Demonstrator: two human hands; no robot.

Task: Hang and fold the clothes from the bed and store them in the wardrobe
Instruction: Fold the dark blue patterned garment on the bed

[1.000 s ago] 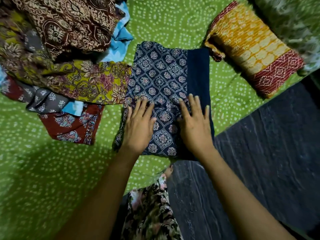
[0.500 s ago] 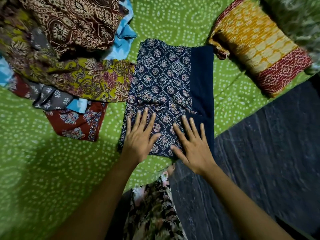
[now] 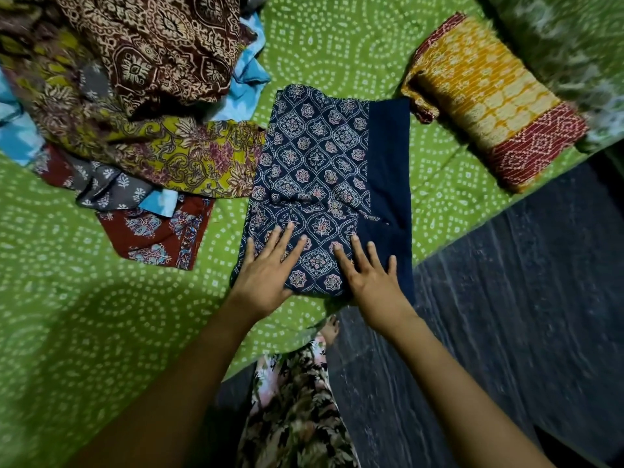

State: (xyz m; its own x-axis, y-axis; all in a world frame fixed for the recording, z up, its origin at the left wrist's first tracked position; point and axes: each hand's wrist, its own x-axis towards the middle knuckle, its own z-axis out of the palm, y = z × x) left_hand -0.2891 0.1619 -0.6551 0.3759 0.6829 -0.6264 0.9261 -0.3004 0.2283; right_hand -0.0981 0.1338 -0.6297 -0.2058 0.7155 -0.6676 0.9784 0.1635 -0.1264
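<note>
Both hands are down flat on the navy printed garment (image 3: 320, 157), which lies folded at the near edge of the bed (image 3: 84, 315) with its plain dark band on the right. Your left hand (image 3: 266, 278) presses the near left corner with straight, spread fingers: grip wide, holding nothing. Your right hand (image 3: 369, 278) lies just beside it, fingers straight, grip wide as well.

The unfolded pile crowds in from the left. The mustard floral cloth (image 3: 189, 157) touches the garment's left edge and the maroon printed piece (image 3: 152, 234) lies near your left hand. A grey printed cloth (image 3: 101, 187), a light blue cloth (image 3: 246, 86) and a brown printed cloth (image 3: 162, 52) are heaped behind.

Off to the right, apart, a folded yellow and red quilt (image 3: 489, 99) lies on the green sheet. There's dark floor (image 3: 506, 298) under your right forearm.
</note>
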